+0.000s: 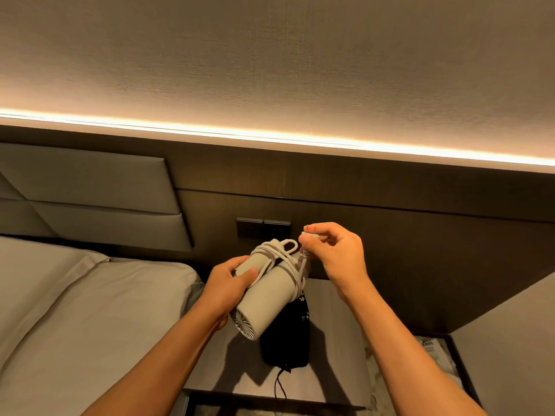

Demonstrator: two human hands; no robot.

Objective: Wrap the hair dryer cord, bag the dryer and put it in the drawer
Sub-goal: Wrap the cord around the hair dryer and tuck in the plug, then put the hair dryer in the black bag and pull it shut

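So the biggest thing in shot was the bed [75, 295] on the left, grey sheets, with a padded headboard [90, 190] behind it and a warm light strip [270, 138] running along the top of the dark wall panel. Right of the bed sat the nightstand [336, 319], and a black drawstring bag [285, 337] was lying on top of it, cord end trailing toward the camera. Some printed paper [432, 348] sat off at the right edge of the stand, too blurry to read.

Both hands were held up over the nightstand, near each other but not touching. The left hand [228, 283] was wrapped around the hair dryer [264, 298], fingers closed on its folded handle, with the vent end pointing down toward the camera. The cord [276, 250] was looped several times around the dryer. The right hand [336, 250] was pinching the plug [309, 235] at the end of that cord, just above the dryer's top. A dark switch plate [262, 228] was on the wall right behind.
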